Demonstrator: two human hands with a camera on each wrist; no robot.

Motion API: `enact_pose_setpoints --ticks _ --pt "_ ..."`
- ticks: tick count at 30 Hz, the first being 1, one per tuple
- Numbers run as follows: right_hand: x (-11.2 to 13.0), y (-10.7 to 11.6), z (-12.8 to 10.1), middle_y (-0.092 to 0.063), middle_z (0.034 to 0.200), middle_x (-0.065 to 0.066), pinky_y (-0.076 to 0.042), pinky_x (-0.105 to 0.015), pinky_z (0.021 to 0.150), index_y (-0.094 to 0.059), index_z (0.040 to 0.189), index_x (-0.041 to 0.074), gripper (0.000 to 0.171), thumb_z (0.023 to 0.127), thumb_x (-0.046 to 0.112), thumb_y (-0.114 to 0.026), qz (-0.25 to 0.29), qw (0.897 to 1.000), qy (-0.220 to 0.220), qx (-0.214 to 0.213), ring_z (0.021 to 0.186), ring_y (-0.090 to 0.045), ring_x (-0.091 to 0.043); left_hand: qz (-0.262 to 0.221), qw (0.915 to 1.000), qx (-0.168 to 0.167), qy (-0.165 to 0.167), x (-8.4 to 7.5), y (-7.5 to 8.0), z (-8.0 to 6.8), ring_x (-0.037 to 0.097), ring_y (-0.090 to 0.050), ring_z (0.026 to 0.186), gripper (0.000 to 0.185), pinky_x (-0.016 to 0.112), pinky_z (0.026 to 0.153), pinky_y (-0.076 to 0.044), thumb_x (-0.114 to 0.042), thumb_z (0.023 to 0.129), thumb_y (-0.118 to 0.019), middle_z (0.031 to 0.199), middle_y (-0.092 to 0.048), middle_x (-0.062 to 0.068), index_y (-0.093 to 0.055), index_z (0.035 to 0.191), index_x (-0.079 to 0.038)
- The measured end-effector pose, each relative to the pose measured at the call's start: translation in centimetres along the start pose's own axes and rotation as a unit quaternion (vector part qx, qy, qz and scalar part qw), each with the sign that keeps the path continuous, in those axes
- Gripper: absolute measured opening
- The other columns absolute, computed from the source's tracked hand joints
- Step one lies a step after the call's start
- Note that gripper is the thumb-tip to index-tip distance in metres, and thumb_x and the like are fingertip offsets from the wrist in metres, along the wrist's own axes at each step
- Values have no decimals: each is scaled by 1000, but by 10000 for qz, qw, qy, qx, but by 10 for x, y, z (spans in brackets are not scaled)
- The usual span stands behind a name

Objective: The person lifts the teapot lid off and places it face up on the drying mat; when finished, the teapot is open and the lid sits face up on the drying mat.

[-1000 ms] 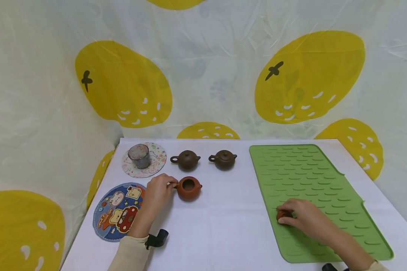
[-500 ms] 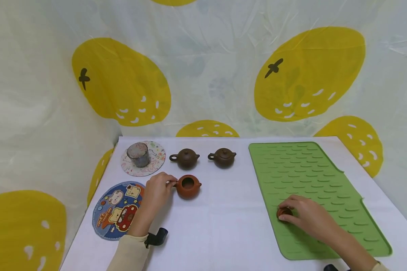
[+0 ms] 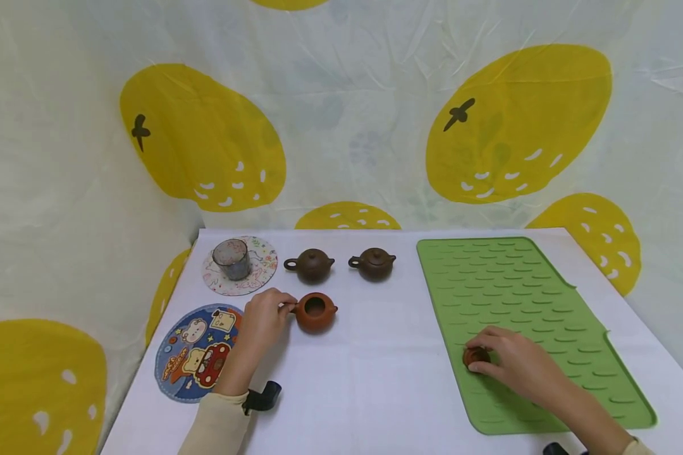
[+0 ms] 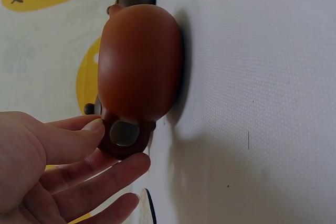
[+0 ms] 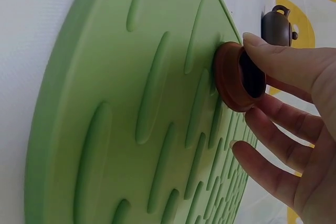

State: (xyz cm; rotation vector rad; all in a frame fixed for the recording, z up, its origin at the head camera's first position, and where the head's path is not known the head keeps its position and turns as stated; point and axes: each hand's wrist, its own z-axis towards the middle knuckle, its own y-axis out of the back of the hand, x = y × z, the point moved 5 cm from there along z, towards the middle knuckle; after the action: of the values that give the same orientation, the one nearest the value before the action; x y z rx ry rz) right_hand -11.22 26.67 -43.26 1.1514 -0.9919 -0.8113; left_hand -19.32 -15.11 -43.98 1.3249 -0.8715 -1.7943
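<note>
A reddish-brown clay teapot (image 3: 317, 321) without its lid stands on the white table, its round opening facing up and spout to the right. My left hand (image 3: 269, 317) pinches its handle (image 4: 126, 148) between thumb and fingers. Over at the right, a small reddish teapot lid (image 5: 231, 77) is on the green ridged mat (image 3: 489, 284), hollow side up. My right hand (image 3: 509, 357) holds this lid by its rim, thumb on the near side and fingertips on the other. In the right wrist view the lid sits right against the mat's ridges.
Two dark brown lidded teapots, one (image 3: 314, 268) beside the other (image 3: 375, 265), stand at the back. A grey glass cup (image 3: 234, 261) sits on a floral round coaster (image 3: 258, 278) at back left. A blue cartoon mat (image 3: 176, 373) lies partly under my left forearm.
The head view has shifted slightly. Both hands keep their places, the left on the teapot handle and the right on the lid; the lid has barely moved.
</note>
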Motion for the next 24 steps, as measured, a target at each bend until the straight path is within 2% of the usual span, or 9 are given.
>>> enact_pose_setpoints --ticks 15,24 --pt "-3 1 0 -68 95 18 -51 -25 64 -78 102 28 27 77 33 -87 -43 10000 14 48 80 -63 -2 134 9998 125 19 -2 1 1 24 -71 85 7 42 75 -57 -8 89 -77 88 -75 7 -82 94 -10" --pt "-4 3 1 -71 101 12 -54 -27 67 -77 104 27 30 76 35 -87 -116 9998 46 122 85 -67 -8 284 9992 264 103 -3 3 2 22 -71 85 9 39 73 -57 -10 90 -76 91 -76 6 -82 96 -12"
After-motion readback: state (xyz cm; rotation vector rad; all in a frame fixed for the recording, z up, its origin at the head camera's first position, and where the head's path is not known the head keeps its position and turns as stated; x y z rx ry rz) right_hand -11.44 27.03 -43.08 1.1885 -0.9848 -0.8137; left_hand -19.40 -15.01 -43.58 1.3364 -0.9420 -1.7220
